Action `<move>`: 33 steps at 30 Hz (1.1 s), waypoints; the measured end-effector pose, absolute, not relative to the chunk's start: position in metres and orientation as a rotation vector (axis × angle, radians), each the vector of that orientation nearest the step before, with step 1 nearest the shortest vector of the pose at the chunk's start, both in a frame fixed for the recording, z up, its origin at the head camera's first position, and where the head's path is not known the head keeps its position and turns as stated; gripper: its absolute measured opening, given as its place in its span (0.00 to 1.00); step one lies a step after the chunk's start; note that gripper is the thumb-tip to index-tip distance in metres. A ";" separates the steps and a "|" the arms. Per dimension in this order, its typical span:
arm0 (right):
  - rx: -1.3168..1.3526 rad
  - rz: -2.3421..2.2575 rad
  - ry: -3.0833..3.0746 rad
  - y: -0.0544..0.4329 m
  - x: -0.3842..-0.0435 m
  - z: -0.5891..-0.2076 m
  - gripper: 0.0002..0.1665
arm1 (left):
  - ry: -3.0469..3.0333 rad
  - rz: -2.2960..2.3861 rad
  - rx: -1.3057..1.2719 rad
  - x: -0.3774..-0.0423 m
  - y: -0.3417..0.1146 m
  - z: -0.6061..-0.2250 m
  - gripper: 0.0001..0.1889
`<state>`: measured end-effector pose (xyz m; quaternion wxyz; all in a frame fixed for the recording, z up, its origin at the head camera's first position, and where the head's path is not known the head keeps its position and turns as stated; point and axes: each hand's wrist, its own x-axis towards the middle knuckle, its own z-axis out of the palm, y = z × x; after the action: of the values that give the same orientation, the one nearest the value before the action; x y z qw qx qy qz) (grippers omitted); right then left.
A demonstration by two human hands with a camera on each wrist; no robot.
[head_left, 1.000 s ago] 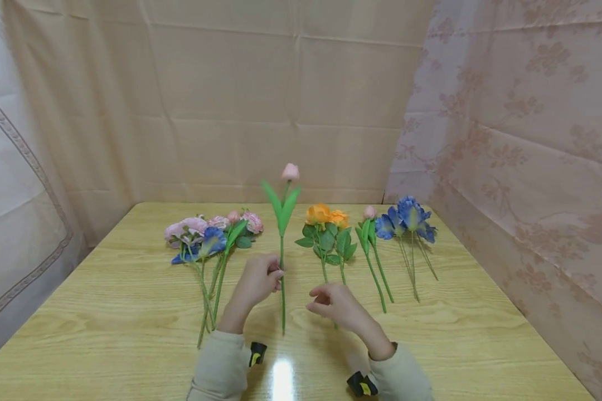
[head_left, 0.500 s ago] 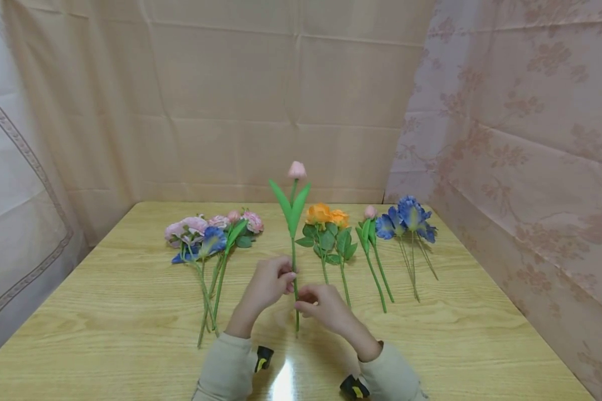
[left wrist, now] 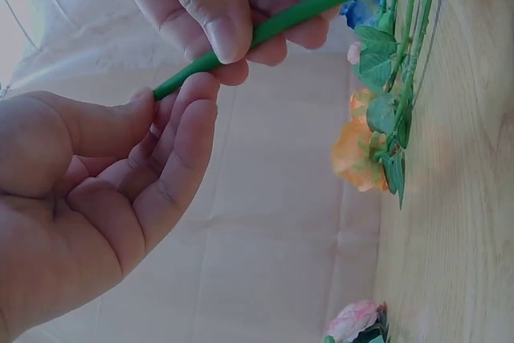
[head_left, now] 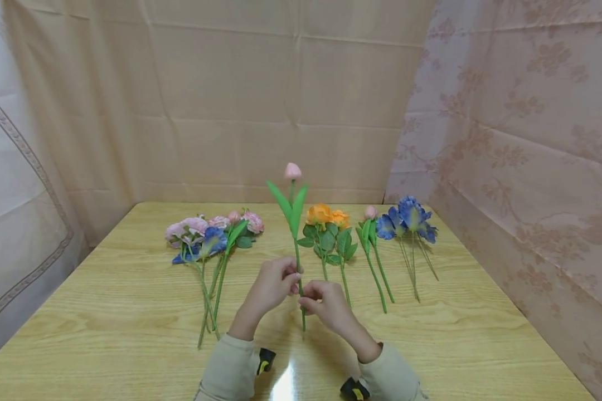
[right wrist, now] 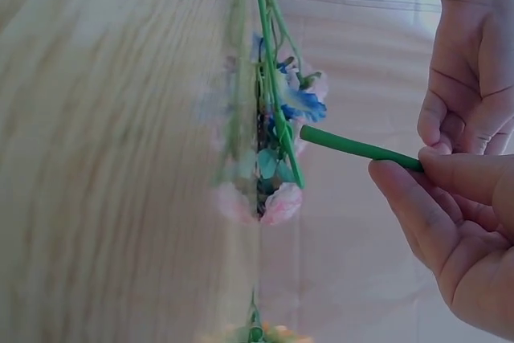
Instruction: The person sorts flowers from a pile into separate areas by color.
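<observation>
A pink tulip with two long green leaves stands nearly upright, held above the table in the middle of the head view. My left hand pinches its green stem between thumb and fingers, below the leaves. Lower on the same stem, my right hand pinches it with thumb and index finger. In the right wrist view the stem's cut end sticks out past the right fingers. Both hands are close together, the left one higher on the stem.
On the wooden table, a mixed pile of pink and blue flowers lies left. Orange flowers, pink tulips and blue flowers lie in groups to the right. A beige curtain hangs behind.
The left hand has carried the tulip a little to the right. My right hand, earlier apart from it, has moved left and taken hold of the lower stem.
</observation>
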<state>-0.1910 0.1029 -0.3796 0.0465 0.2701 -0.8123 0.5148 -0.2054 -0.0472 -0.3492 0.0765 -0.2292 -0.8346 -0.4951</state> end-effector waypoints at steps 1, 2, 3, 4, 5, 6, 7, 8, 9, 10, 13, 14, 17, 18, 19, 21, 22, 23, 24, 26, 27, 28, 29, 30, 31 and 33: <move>0.827 1.553 -2.484 0.103 -0.191 -0.380 0.01 | -2.506 -1.480 -0.691 -0.206 -0.047 -0.350 0.03; 0.830 1.538 -2.488 0.103 -0.192 -0.381 0.02 | -2.510 -1.484 -0.692 -0.206 -0.047 -0.350 0.03; 0.829 1.520 -2.494 0.103 -0.192 -0.382 0.02 | -2.518 -1.484 -0.692 -0.205 -0.047 -0.350 0.03; 0.828 1.509 -2.498 0.104 -0.193 -0.383 0.03 | -2.525 -1.479 -0.692 -0.205 -0.047 -0.350 0.03; 0.827 1.500 -2.499 0.104 -0.193 -0.383 0.03 | -2.533 -1.478 -0.692 -0.205 -0.047 -0.350 0.03; 0.823 1.493 -2.501 0.104 -0.193 -0.384 0.04 | -2.539 -1.474 -0.695 -0.205 -0.047 -0.350 0.03; 0.819 1.492 -2.505 0.105 -0.194 -0.384 0.04 | -2.547 -1.468 -0.698 -0.205 -0.047 -0.350 0.02; 0.817 1.489 -2.507 0.105 -0.194 -0.384 0.04 | -2.551 -1.464 -0.704 -0.205 -0.047 -0.350 0.02; 0.813 1.487 -2.511 0.106 -0.194 -0.383 0.05 | -2.557 -1.458 -0.709 -0.204 -0.047 -0.350 0.02; 0.810 1.486 -2.513 0.106 -0.194 -0.383 0.05 | -2.561 -1.459 -0.714 -0.204 -0.046 -0.350 0.02; 0.793 1.499 -2.527 0.108 -0.195 -0.381 0.05 | -2.575 -1.441 -0.722 -0.204 -0.046 -0.351 0.02; 0.784 1.504 -2.531 0.110 -0.195 -0.381 0.05 | -2.580 -1.436 -0.726 -0.205 -0.046 -0.351 0.03; 0.750 1.525 -2.542 0.114 -0.198 -0.378 0.04 | -2.586 -1.426 -0.742 -0.205 -0.047 -0.352 0.02; 0.734 1.532 -2.546 0.116 -0.199 -0.377 0.04 | -2.586 -1.427 -0.749 -0.204 -0.048 -0.352 0.03; 0.718 1.532 -2.551 0.118 -0.200 -0.376 0.04 | -2.586 -1.427 -0.755 -0.204 -0.048 -0.352 0.03; 0.681 1.530 -2.561 0.123 -0.202 -0.374 0.03 | -2.584 -1.423 -0.771 -0.203 -0.049 -0.352 0.03; 0.664 1.530 -2.563 0.125 -0.203 -0.373 0.03 | -2.591 -1.416 -0.770 -0.203 -0.049 -0.352 0.03; 0.643 1.522 -2.569 0.127 -0.204 -0.372 0.03 | -2.598 -1.411 -0.773 -0.203 -0.049 -0.352 0.03; 0.619 1.514 -2.574 0.130 -0.206 -0.372 0.04 | -2.604 -1.407 -0.773 -0.202 -0.050 -0.352 0.03; 0.569 1.498 -2.583 0.135 -0.209 -0.371 0.04 | -2.623 -1.398 -0.778 -0.201 -0.050 -0.351 0.04; 0.543 1.486 -2.591 0.137 -0.211 -0.371 0.05 | -2.635 -1.393 -0.774 -0.201 -0.050 -0.351 0.04; 0.518 1.478 -2.601 0.140 -0.212 -0.371 0.05 | -2.646 -1.389 -0.774 -0.201 -0.050 -0.351 0.04; 0.483 1.466 -2.612 0.143 -0.214 -0.371 0.05 | -2.655 -1.388 -0.774 -0.201 -0.050 -0.351 0.04; 0.451 1.452 -2.625 0.146 -0.215 -0.371 0.05 | -2.662 -1.385 -0.775 -0.200 -0.051 -0.351 0.04; 0.420 1.434 -2.642 0.149 -0.217 -0.371 0.05 | -2.669 -1.385 -0.776 -0.200 -0.051 -0.351 0.05; 0.370 1.390 -2.676 0.155 -0.220 -0.371 0.05 | -2.676 -1.383 -0.779 -0.200 -0.051 -0.351 0.05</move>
<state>-0.2197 0.1554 -0.3706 0.0516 0.1215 -0.8797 0.4567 -0.1998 -0.0514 -0.3513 0.0149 -0.2503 -0.8600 -0.4445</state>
